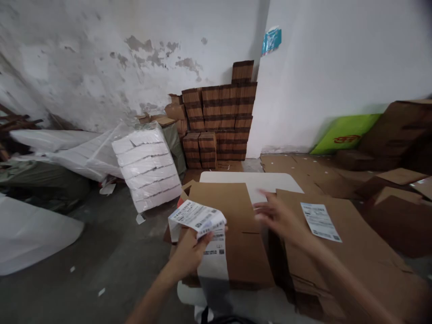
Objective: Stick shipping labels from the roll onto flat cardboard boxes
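My left hand (192,249) is closed on a strip of printed white labels (199,216), which curls over the fingers and hangs down past the table's near edge. Beneath the strip lies a flat brown cardboard box (236,216). My right hand (272,213), slightly blurred, is over the gap between this box and a second cardboard box (293,252), with its fingers apart and nothing held. A white printed label (320,221) lies on the second box, right of my right hand.
The white table (276,181) shows behind the boxes. Bundled cardboard (222,108) is stacked against the wall. A plastic-wrapped white stack (146,166) stands at the left, and a green bag (347,132) leans at the right.
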`<control>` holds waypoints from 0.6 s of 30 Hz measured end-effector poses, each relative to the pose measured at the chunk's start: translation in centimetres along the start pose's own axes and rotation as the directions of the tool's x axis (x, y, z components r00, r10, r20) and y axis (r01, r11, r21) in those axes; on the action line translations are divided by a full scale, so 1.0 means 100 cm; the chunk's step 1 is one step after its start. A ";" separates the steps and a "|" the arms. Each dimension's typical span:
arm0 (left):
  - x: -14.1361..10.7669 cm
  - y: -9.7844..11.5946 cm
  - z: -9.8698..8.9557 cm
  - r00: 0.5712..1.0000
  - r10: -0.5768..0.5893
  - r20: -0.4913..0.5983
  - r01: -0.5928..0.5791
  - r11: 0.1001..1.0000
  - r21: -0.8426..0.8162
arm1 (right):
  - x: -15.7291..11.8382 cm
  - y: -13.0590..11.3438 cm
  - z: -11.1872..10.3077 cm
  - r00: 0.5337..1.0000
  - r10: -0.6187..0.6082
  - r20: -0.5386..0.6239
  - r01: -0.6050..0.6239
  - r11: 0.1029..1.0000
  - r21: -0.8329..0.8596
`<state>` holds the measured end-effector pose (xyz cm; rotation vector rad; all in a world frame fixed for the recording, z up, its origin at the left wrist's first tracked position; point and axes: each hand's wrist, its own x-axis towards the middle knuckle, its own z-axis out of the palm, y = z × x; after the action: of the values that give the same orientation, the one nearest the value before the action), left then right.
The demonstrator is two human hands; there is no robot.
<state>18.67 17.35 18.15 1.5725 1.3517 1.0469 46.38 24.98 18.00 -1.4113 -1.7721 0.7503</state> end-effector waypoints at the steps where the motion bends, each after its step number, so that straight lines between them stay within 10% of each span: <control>1: -0.001 0.001 0.002 1.000 0.021 0.018 -0.022 0.999 0.040 | -0.001 -0.028 0.027 0.970 -0.144 0.198 0.124 0.986 0.111; 5: -0.013 0.007 -0.005 0.989 -0.146 0.025 0.147 0.935 -0.324 | -0.014 -0.087 0.087 0.875 -0.403 0.267 0.362 0.913 0.190; 9: -0.016 0.005 -0.022 0.874 -0.479 0.086 0.330 0.453 -0.828 | -0.028 -0.096 0.103 0.787 -0.570 0.236 0.537 0.821 0.192; 11: -0.011 -0.009 -0.036 0.821 -0.571 -0.020 0.246 0.384 -0.890 | -0.024 -0.100 0.100 0.743 -0.625 0.240 0.567 0.778 0.269; 15: -0.006 -0.051 -0.073 0.624 -0.663 -0.412 -0.034 0.505 -0.863 | 0.023 -0.097 0.085 0.891 -0.448 0.074 0.396 0.846 0.356; 18: -0.011 -0.067 -0.084 0.602 -0.618 -0.506 -0.073 0.589 -0.805 | 0.066 -0.075 0.093 0.975 -0.220 0.012 0.219 0.975 0.044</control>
<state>8.42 17.42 14.68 0.1545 1.2983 1.8438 33.81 29.72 20.13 -1.1608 -1.8770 0.6784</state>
